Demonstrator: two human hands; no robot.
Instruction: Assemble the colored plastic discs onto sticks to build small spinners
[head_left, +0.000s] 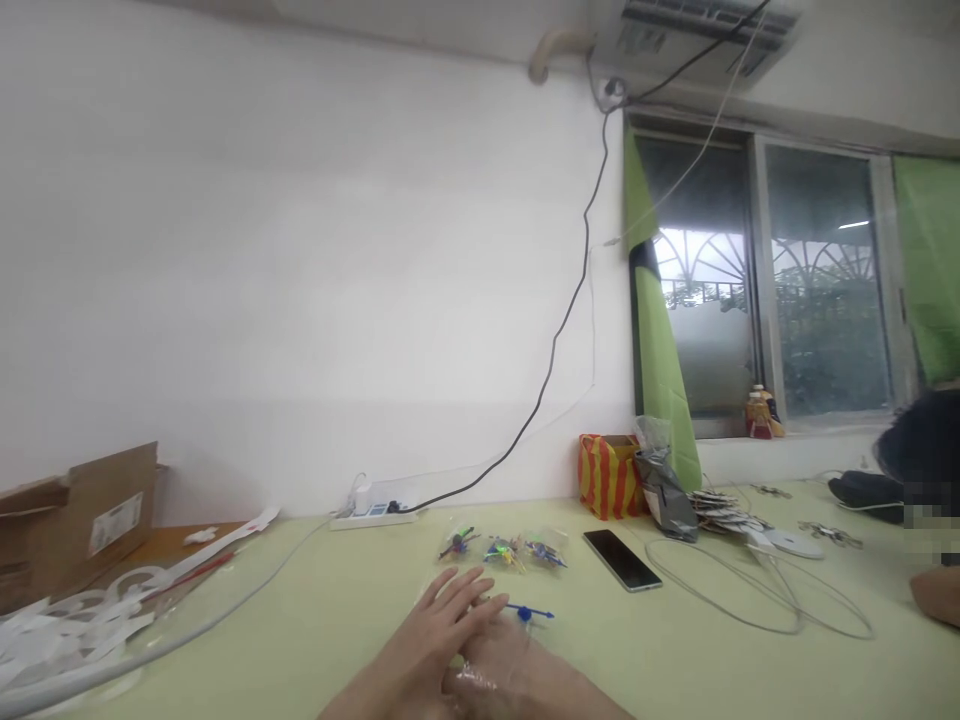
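Note:
My left hand (450,620) lies over my right hand just above the table's front part, its fingers stretched out and slightly apart. My right hand (504,650) is blurred, and its fingers are largely covered by the left. Clear plastic film (478,680) glints beneath the hands; whether either hand grips it I cannot tell. Just beyond the right hand is a blue arrow-shaped plastic piece (529,612). Farther back lie three clear bags of small coloured plastic parts: a left bag (459,542), a middle bag (504,551) and a right bag (546,551).
A phone (622,560) lies right of the bags, near a looped cable (750,625). Behind stand a striped bag (609,475) and a grey bag (666,495). A power strip (375,515) sits by the wall. A cardboard box (90,520) is left; another person (930,480) is right.

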